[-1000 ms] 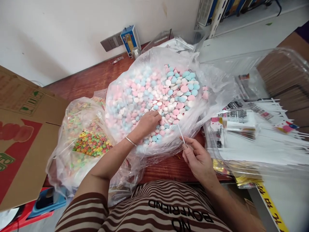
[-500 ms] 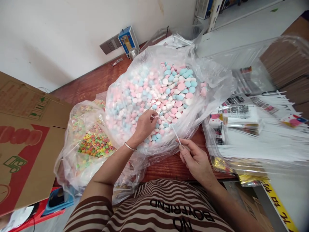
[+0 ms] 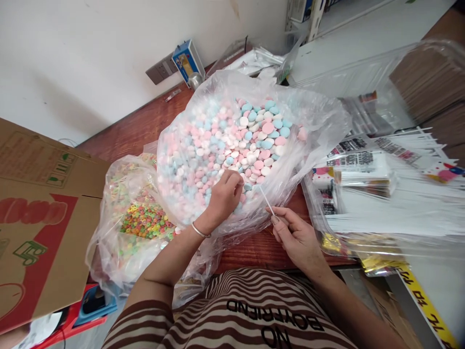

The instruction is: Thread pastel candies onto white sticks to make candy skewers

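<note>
A large clear plastic bag [image 3: 323,116] lies open, full of pink, white and pale blue round candies [image 3: 256,145]. My left hand [image 3: 225,195] is over the near side of these candies, fingers curled and pinched together. Whatever it may hold is hidden by the fingers. Between the thumb and fingers of my right hand [image 3: 298,238] is a thin white stick [image 3: 268,200], gripped near its lower end. The stick slants up and left, its free tip in front of the bag's near edge, a short gap from my left fingers.
A smaller bag of colourful ring-shaped candies [image 3: 145,220] sits at left, beside a cardboard box [image 3: 78,232]. To the right, a clear tray [image 3: 317,218] holds white sticks [image 3: 378,213] and printed wrappers [image 3: 366,167]. A blue device [image 3: 188,60] stands by the wall socket [image 3: 162,69].
My left hand has shifted slightly right, closer to the stick's tip, and its fingers have turned more out of sight. My right hand keeps its hold on the stick. The view has tilted a little.
</note>
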Available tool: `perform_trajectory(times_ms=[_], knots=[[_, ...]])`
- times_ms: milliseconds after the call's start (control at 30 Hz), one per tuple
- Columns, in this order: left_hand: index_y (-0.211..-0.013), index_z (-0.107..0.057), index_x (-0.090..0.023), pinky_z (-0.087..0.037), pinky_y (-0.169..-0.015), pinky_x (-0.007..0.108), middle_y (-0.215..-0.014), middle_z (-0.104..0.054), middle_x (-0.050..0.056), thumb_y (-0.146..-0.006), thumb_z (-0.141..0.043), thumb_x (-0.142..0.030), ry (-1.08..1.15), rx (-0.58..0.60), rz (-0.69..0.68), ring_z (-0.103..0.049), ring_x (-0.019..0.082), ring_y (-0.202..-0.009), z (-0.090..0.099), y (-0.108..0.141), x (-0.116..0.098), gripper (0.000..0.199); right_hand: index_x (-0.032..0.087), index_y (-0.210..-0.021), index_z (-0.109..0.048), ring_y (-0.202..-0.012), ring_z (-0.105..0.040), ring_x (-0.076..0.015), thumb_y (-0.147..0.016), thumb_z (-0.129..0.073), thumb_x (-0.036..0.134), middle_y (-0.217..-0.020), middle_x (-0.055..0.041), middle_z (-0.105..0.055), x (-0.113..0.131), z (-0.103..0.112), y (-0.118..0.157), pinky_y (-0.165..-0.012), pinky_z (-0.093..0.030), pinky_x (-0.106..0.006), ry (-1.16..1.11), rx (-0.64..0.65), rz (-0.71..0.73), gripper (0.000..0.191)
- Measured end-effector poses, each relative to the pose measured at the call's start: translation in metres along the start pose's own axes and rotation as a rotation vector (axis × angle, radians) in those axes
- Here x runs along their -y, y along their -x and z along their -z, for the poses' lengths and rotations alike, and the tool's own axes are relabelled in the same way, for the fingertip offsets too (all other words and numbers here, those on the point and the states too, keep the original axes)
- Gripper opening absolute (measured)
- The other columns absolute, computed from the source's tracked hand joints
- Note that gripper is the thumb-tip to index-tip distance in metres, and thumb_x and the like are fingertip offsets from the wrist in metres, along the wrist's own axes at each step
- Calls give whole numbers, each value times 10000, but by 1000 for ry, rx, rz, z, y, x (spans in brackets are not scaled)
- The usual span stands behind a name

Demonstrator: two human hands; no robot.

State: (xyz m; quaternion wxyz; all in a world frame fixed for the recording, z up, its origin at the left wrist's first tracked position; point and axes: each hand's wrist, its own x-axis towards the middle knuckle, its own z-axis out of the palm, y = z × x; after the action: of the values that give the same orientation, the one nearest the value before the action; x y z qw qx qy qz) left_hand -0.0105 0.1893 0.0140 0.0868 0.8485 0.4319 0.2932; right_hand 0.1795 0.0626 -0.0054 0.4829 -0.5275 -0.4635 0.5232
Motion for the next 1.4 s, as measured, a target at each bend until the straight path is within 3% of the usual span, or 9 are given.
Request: perform_trajectory(times_ms=[133,367,500,700,800,900,1000,1200,1400], knots=[[-930,-591,-196,-500,-783,251,-1018,-634,75,-961,-530,-141,77,184,-85,-622,161,-954,4,6,-4,88,170,-1161,-657,-530,-449,-114,-992,-537,414,-599,55,-509,-3,0,-1,-504,-364,-238,9,7,-7,320],[-1086,-626,-213,-452,-667,258,-763,-641,-29,-861,-699,-195,200,233,344,-597,136,-695,-1,-2,8,237,160,-1148,-660,-524,-451,-112,-991,-534,411,-597,53,-516,-1,0,-2,-490,-354,-236,10,3,3,322],[-1027,-700,-198,-428,-626,263,-787,-603,-5,-796,-764,-194,202,274,360,-560,136,-681,-4,-6,12,240,154,-1151,-653,-519,-448,-110,-998,-526,409,-598,56,-510,-2,0,-2,-485,-358,-233,8,2,10,324],[-891,-588,-194,-506,-760,275,-1064,-668,64,-780,-693,-114,309,103,282,-633,157,-904,1,0,-3,172,144,-1349,-568,-529,-492,-120,-1015,-506,345,-599,67,-528,0,-2,1,-551,-441,-234,158,-32,104,394],[-937,-541,-204,-521,-682,252,-938,-682,25,-830,-708,-240,579,32,466,-653,121,-748,10,7,-17,201,155,-1389,-571,-660,-654,-138,-1015,-500,285,-767,1,-708,8,-2,1,-675,-523,-240,308,-14,222,402],[-1073,-584,-208,-528,-619,240,-857,-693,8,-834,-749,-365,866,91,649,-681,124,-682,22,15,-31,330,173,-1351,-622,-858,-752,-161,-1013,-486,234,-1086,-63,-784,17,-4,1,-794,-560,-241,394,66,327,370],[-1113,-649,-194,-563,-674,260,-765,-717,14,-778,-820,-389,1004,109,730,-707,150,-710,31,23,-38,424,183,-1367,-623,-792,-768,-157,-1009,-478,203,-1140,-56,-788,23,-7,1,-765,-582,-240,453,96,336,386],[-1060,-701,-188,-576,-697,261,-823,-747,15,-673,-899,-391,1078,-36,862,-715,144,-716,32,30,-39,480,164,-1351,-635,-873,-783,-173,-1011,-473,206,-1210,-78,-769,30,-12,9,-824,-599,-250,455,85,346,379],[-1110,-710,-190,-569,-700,256,-833,-762,24,-691,-886,-389,1038,-38,857,-716,146,-725,29,35,-38,497,158,-1345,-640,-841,-780,-182,-1009,-459,218,-1161,-80,-784,33,-13,15,-811,-600,-274,460,109,301,387]])
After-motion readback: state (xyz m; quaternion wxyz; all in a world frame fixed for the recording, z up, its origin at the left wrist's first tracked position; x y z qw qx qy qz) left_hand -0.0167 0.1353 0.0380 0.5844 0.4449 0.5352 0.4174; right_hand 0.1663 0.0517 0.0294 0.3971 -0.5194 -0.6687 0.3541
